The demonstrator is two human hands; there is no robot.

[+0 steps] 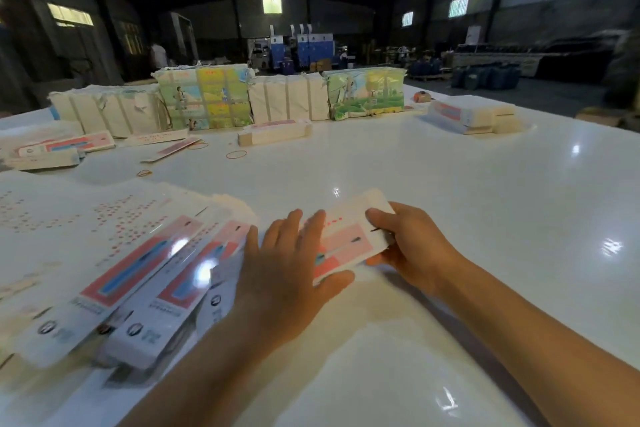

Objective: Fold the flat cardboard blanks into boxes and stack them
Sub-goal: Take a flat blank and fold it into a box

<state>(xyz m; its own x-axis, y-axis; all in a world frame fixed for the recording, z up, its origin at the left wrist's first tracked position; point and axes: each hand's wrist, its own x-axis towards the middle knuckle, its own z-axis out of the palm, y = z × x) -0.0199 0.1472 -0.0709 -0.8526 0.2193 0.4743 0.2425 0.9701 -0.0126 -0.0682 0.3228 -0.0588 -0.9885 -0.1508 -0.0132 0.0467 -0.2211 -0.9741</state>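
A small stack of flat white-and-pink cardboard blanks (349,239) lies on the white table (485,201) in front of me. My left hand (287,270) lies over its left end, fingers stretched across the top and thumb under the near edge. My right hand (408,246) grips the stack's right end, thumb on top and fingers curled around its near side. To the left, several flat blanks (138,274) with red-and-blue print lie fanned out and overlapping.
Wrapped bundles of blanks (204,97) stand in a row along the table's far side. A smaller stack (273,133) lies mid-table and another stack (467,116) at far right. Loose rubber bands (236,154) lie on the table. More blanks (52,149) lie at far left.
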